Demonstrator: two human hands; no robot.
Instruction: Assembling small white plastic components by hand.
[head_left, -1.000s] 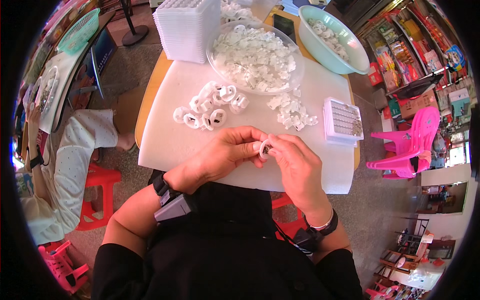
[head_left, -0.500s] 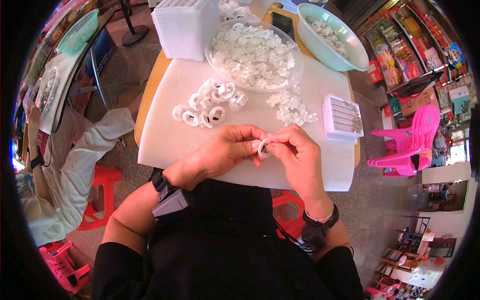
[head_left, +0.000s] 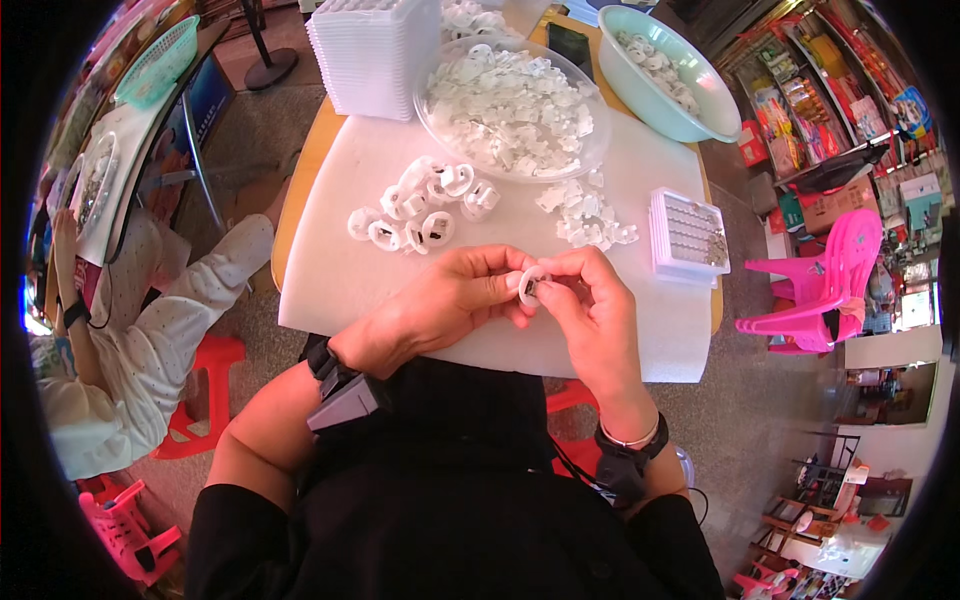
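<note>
Between my hands, just above the near part of the white foam-covered table point(head_left: 330, 290), is a small white plastic ring piece point(head_left: 532, 284) with a dark insert inside. My left hand point(head_left: 455, 295) pinches it between thumb and fingers. From the other side, my right hand point(head_left: 592, 305) has its thumb and index finger closed on the same ring piece. Farther left lies a cluster of similar white ring pieces point(head_left: 425, 203), several showing dark parts. Small loose white plastic parts point(head_left: 583, 215) are scattered in front of a round clear tray point(head_left: 603, 150) heaped with more of them.
A stack of white trays point(head_left: 362, 60) stands at the back left. At the back right is a pale green basin point(head_left: 715, 115) of white parts. A small white compartment tray point(head_left: 690, 235) holds tiny metal-looking bits. A person point(head_left: 160, 330) sits at another table on the left.
The ring piece has turned to show more of its opening and dark insert. My right hand has shifted slightly left and up; both hands keep their pinch.
</note>
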